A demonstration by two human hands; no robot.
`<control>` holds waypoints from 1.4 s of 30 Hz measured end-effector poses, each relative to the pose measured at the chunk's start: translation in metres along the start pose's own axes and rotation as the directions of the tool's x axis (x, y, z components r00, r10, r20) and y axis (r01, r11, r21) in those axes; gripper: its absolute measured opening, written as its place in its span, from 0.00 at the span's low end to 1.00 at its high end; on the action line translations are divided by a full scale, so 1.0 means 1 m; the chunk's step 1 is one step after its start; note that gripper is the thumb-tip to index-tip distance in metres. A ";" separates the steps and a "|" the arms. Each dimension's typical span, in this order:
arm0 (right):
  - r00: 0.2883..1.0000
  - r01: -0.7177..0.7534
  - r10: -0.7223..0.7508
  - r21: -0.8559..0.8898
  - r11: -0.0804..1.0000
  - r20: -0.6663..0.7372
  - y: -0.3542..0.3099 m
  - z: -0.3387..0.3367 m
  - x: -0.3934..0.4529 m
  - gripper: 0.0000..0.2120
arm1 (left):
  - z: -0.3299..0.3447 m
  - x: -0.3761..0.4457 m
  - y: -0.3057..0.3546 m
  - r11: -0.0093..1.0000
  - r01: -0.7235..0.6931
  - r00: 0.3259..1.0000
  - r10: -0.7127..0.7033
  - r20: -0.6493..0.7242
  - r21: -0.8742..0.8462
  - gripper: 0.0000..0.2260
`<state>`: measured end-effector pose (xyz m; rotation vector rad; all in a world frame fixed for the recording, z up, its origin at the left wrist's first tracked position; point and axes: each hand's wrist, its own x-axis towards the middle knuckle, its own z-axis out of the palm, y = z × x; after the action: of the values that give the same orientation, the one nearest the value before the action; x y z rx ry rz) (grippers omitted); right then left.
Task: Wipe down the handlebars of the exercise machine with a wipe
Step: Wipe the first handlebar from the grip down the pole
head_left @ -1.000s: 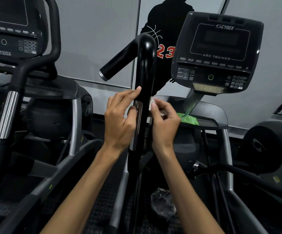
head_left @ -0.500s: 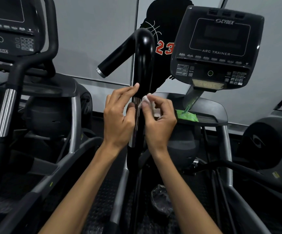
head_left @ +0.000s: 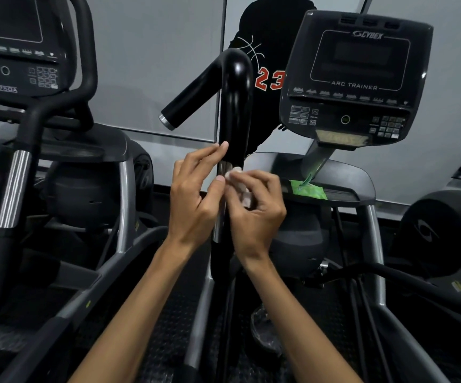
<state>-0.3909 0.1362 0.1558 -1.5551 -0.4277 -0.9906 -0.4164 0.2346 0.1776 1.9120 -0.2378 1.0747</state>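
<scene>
Nearest the camera, two bare forearms reach up over a dark ribbed rubber floor mat, where a crumpled clear plastic bag lies beside the machine's grey metal frame. The left hand sits against the left side of the upright handlebar, its long fingers loosely together with tips touching the glossy black tube and the thumb pressed toward the bar. The right hand curls its fingers round a small bunched white wipe, pinching it against the handlebar's brushed metal sensor strip, just beside the left thumb. Above, the bar bends into a smooth rounded elbow with a silver-capped stub. Farther right, a flat green packet rests on the machine's matte grey tray beneath the angular black console
</scene>
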 end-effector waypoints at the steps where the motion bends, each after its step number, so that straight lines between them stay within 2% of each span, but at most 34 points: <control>1: 0.999 -0.029 0.030 0.008 1.000 -0.025 0.001 -0.001 0.003 0.08 | -0.002 0.000 -0.001 1.000 -0.001 1.000 0.001 0.011 -0.004 0.21; 4: 0.996 -0.065 0.069 0.058 0.996 -0.065 -0.005 0.005 0.017 0.08 | -0.001 -0.001 -0.001 1.000 -0.011 1.000 0.012 0.019 -0.024 0.21; 10: 0.999 0.040 -0.040 -0.033 0.999 0.005 0.001 -0.002 -0.002 0.08 | 0.004 -0.003 0.000 0.998 -0.021 1.000 0.021 0.005 -0.061 0.22; 15: 0.996 -0.068 0.070 0.034 0.997 -0.057 0.000 0.002 0.011 0.09 | 0.007 -0.005 0.003 0.996 -0.030 1.000 0.031 0.006 -0.078 0.22; 19: 1.000 0.007 -0.007 0.004 1.000 -0.030 0.001 0.001 -0.002 0.09 | 0.009 -0.005 0.004 0.995 -0.018 1.000 0.018 0.002 -0.099 0.23; 24: 0.980 -0.169 0.176 0.082 0.982 -0.089 0.012 0.002 0.011 0.07 | 0.008 -0.006 0.002 0.994 -0.018 1.000 0.018 -0.003 -0.104 0.23; 26: 0.985 -0.141 0.149 0.095 0.985 -0.083 0.005 0.006 0.016 0.07 | 0.010 -0.007 0.002 0.993 -0.016 1.000 0.016 -0.005 -0.115 0.23; 30: 1.000 -0.002 0.002 0.015 1.000 -0.020 0.005 -0.002 -0.005 0.08 | 0.009 -0.007 -0.001 0.992 -0.021 1.000 0.021 -0.004 -0.123 0.22; 34: 0.987 -0.149 0.153 0.064 0.987 -0.051 0.017 -0.001 0.005 0.07 | 0.008 -0.008 0.000 0.993 -0.020 1.000 0.021 0.005 -0.113 0.23; 36: 0.988 -0.137 0.143 0.090 0.986 -0.065 0.012 0.003 0.013 0.07 | 0.010 -0.009 0.000 0.993 -0.011 1.000 0.011 0.006 -0.121 0.23; 39: 0.999 -0.047 0.049 0.094 0.994 -0.016 0.006 0.000 0.002 0.08 | 0.010 -0.009 -0.001 0.992 -0.015 1.000 0.016 0.008 -0.124 0.23; 42: 0.994 -0.109 0.108 0.085 0.990 0.017 0.016 -0.006 -0.009 0.07 | 0.008 -0.008 -0.001 0.993 -0.017 1.000 0.018 0.009 -0.113 0.23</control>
<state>-0.3864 0.1294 0.1387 -1.4917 -0.3848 -0.8683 -0.4161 0.2268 0.1692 1.8175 -0.3150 1.0417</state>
